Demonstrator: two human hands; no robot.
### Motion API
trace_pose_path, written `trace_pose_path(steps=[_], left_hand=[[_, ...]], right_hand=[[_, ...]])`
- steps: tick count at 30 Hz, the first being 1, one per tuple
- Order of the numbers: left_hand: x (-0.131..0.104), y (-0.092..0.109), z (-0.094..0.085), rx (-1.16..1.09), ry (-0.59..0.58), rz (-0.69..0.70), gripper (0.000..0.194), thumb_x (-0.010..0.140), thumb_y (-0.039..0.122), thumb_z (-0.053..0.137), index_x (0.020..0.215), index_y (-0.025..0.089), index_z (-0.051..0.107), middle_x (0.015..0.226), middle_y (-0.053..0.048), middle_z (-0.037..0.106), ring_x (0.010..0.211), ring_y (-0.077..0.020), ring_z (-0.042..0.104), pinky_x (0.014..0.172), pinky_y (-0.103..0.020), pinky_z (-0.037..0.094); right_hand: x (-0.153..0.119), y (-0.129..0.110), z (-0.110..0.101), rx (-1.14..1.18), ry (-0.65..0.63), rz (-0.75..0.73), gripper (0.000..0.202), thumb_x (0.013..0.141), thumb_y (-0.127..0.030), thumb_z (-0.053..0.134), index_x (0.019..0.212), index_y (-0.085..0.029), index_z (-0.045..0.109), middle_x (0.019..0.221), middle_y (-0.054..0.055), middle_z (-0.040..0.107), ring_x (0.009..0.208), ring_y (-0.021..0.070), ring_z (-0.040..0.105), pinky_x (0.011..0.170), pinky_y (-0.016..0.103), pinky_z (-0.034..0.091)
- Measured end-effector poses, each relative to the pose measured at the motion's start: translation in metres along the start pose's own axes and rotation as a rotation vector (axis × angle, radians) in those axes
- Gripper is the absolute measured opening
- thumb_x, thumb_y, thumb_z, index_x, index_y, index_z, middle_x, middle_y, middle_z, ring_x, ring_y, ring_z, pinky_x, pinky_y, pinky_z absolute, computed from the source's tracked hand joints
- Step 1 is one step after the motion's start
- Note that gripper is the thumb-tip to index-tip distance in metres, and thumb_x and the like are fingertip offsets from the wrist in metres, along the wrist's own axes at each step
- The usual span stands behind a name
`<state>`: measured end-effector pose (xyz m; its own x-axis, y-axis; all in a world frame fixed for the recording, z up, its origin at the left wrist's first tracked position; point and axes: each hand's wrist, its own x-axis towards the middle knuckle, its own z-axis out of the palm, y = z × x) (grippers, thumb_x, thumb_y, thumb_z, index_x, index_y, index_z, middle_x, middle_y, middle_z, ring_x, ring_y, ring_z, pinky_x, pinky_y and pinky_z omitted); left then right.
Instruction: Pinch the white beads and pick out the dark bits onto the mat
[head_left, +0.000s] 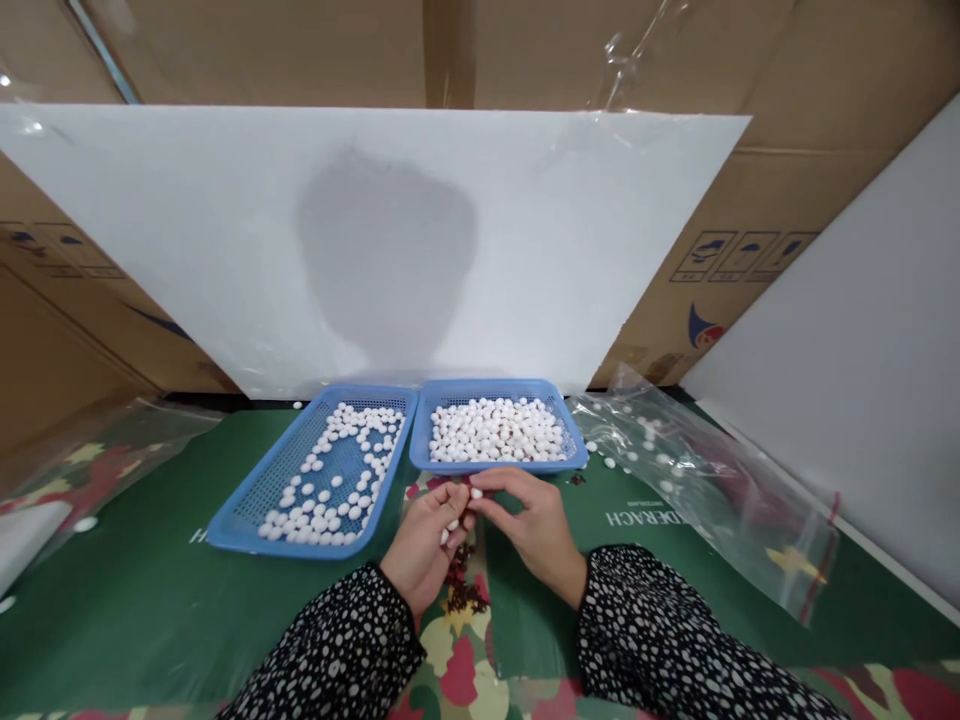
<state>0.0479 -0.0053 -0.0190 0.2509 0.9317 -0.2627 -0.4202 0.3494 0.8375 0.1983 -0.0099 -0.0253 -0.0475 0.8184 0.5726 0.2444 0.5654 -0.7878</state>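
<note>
lying loosely in the left blue mesh basket are many white oval pellets. next, the left hand has fingers curled around a few more; how firmly, i can't tell. between both hands, one pellet is pinched by thumb & index of the right hand. prob. it is v. light, stiff & smooth, so a bit slippery; coating may chip. best grip: opposite edges, w/ gentle fingertips.

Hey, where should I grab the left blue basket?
Probably best to grip the left blue basket by its rim, midway along both long sides, coming from left and right. It's shallow and oblong, with loose white pieces inside, so level support likely helps.
</note>
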Motion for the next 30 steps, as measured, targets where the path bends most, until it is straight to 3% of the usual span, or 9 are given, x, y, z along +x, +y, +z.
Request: trace_pose_path(steps=[5, 8, 11, 14, 17, 20, 22, 27, 30], left_hand=[[-0.001, 0.012, -0.001, 0.05, -0.005, -0.047, 0.037, 0.078, 0.046, 0.072, 0.088, 0.011, 0.064, 0.078, -0.008, 0.065, 0.052, -0.0062, 0.044, 0.038, -0.016, 0.018], [0.0, 0.016, -0.003, 0.074, -0.022, -0.077, 0.023, 0.078, 0.031, 0.072, 0.088, 0.013, 0.062, 0.077, -0.006, 0.064, 0.055, -0.0076, 0.047, 0.039, -0.016, 0.021], [0.001, 0.015, -0.006, 0.096, -0.038, -0.099, 0.021, 0.073, 0.018, 0.071, 0.091, 0.014, 0.062, 0.08, -0.005, 0.065, 0.059, -0.0087, 0.05, 0.042, -0.017, 0.024], [0.003, 0.013, -0.009, 0.113, -0.044, -0.094, 0.026, 0.072, 0.014, 0.07, 0.097, 0.013, 0.06, 0.084, -0.006, 0.065, 0.064, -0.0091, 0.052, 0.046, -0.017, 0.03], [0.003, 0.012, -0.01, 0.137, -0.045, -0.058, 0.027, 0.079, 0.024, 0.071, 0.1, 0.013, 0.058, 0.087, -0.008, 0.066, 0.067, -0.01, 0.053, 0.049, -0.017, 0.033], [0.002, 0.013, -0.011, 0.188, -0.059, -0.042, 0.029, 0.082, 0.039, 0.069, 0.088, 0.014, 0.057, 0.085, -0.007, 0.065, 0.057, -0.0073, 0.045, 0.043, -0.017, 0.022], [0.002, 0.014, -0.01, 0.213, -0.058, -0.033, 0.032, 0.082, 0.043, 0.069, 0.08, 0.014, 0.055, 0.08, -0.004, 0.063, 0.051, -0.0053, 0.038, 0.041, -0.018, 0.018], [0.002, 0.016, -0.008, 0.194, -0.009, -0.022, 0.02, 0.077, 0.027, 0.071, 0.084, 0.014, 0.058, 0.076, -0.002, 0.061, 0.056, -0.0068, 0.044, 0.046, -0.019, 0.029], [0.003, 0.016, -0.009, 0.187, 0.011, -0.019, 0.02, 0.075, 0.021, 0.069, 0.09, 0.013, 0.058, 0.083, -0.004, 0.063, 0.066, -0.01, 0.053, 0.051, -0.019, 0.034]], right_hand=[[0.027, 0.009, -0.044, -0.319, 0.158, -0.135, 0.01, 0.089, -0.029, 0.066, 0.095, -0.024, 0.072, 0.095, 0.005, 0.074, 0.092, 0.0237, 0.066, 0.089, 0.039, 0.049], [0.043, 0.028, -0.069, -0.453, 0.262, -0.082, 0.015, 0.091, -0.035, 0.062, 0.091, -0.022, 0.071, 0.09, 0.006, 0.073, 0.086, 0.0245, 0.066, 0.082, 0.039, 0.05], [0.05, 0.049, -0.079, -0.529, 0.251, -0.064, 0.022, 0.093, -0.037, 0.057, 0.089, -0.021, 0.072, 0.088, 0.007, 0.074, 0.084, 0.0252, 0.066, 0.08, 0.039, 0.049], [0.051, 0.061, -0.079, -0.597, 0.155, -0.068, 0.023, 0.094, -0.034, 0.055, 0.09, -0.021, 0.074, 0.09, 0.008, 0.076, 0.086, 0.0264, 0.066, 0.082, 0.041, 0.048], [0.049, 0.06, -0.079, -0.65, 0.044, -0.067, 0.021, 0.094, -0.03, 0.056, 0.096, -0.022, 0.075, 0.099, 0.009, 0.076, 0.091, 0.028, 0.066, 0.084, 0.046, 0.045], [0.042, 0.044, -0.077, -0.638, 0.042, -0.115, 0.02, 0.094, -0.031, 0.057, 0.104, -0.024, 0.074, 0.111, 0.008, 0.073, 0.101, 0.029, 0.063, 0.091, 0.049, 0.043], [0.033, 0.03, -0.071, -0.56, 0.035, -0.147, 0.019, 0.095, -0.03, 0.057, 0.103, -0.024, 0.073, 0.105, 0.007, 0.073, 0.099, 0.0267, 0.063, 0.09, 0.046, 0.045], [0.006, 0.009, -0.046, -0.377, -0.378, -0.104, 0.015, 0.094, -0.024, 0.059, 0.096, -0.023, 0.074, 0.083, 0.004, 0.07, 0.075, 0.0184, 0.065, 0.068, 0.03, 0.052], [-0.001, 0.015, -0.037, -0.467, -0.498, -0.008, 0.009, 0.089, -0.019, 0.066, 0.089, -0.023, 0.074, 0.081, 0.003, 0.067, 0.073, 0.0177, 0.065, 0.066, 0.027, 0.05]])
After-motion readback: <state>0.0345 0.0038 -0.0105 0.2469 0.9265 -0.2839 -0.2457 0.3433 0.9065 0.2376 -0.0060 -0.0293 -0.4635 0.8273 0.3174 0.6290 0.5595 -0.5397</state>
